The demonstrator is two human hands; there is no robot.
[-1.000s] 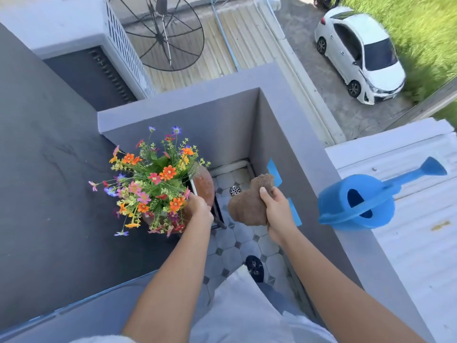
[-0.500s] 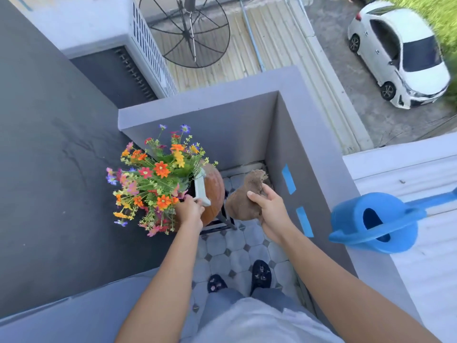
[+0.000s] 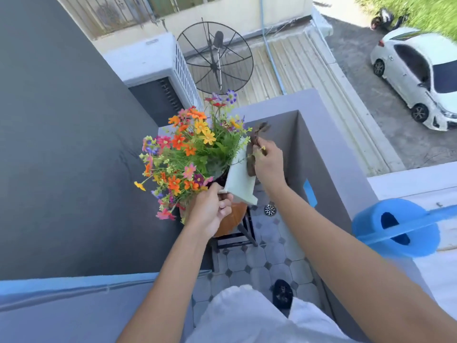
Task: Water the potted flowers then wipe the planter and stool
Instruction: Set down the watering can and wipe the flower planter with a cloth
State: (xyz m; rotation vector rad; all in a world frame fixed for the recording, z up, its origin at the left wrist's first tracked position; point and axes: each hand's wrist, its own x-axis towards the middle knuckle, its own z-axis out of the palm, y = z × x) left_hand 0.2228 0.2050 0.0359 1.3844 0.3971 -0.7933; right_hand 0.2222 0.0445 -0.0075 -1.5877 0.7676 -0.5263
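Observation:
My left hand (image 3: 209, 211) grips the near edge of a pale square planter (image 3: 238, 180), holding it raised and tilted above the stool. Colourful flowers (image 3: 190, 147) spill out of it to the left. My right hand (image 3: 268, 164) presses a brown cloth (image 3: 253, 154) against the planter's right side. Below the planter stands a stool (image 3: 232, 222) with an orange-brown round seat and black legs. A blue watering can (image 3: 395, 231) rests on the ledge at right.
Grey balcony walls (image 3: 329, 154) enclose a narrow tiled floor (image 3: 269, 261) with a drain (image 3: 269, 209). A dark wall (image 3: 61, 144) runs along the left. My foot in a dark slipper (image 3: 282, 293) is on the tiles. A satellite dish (image 3: 215, 58) and a white car (image 3: 420, 78) lie beyond.
My left hand has lifted the planter up off the stool and tilted it. My right hand has brought the brown cloth up against the planter's side.

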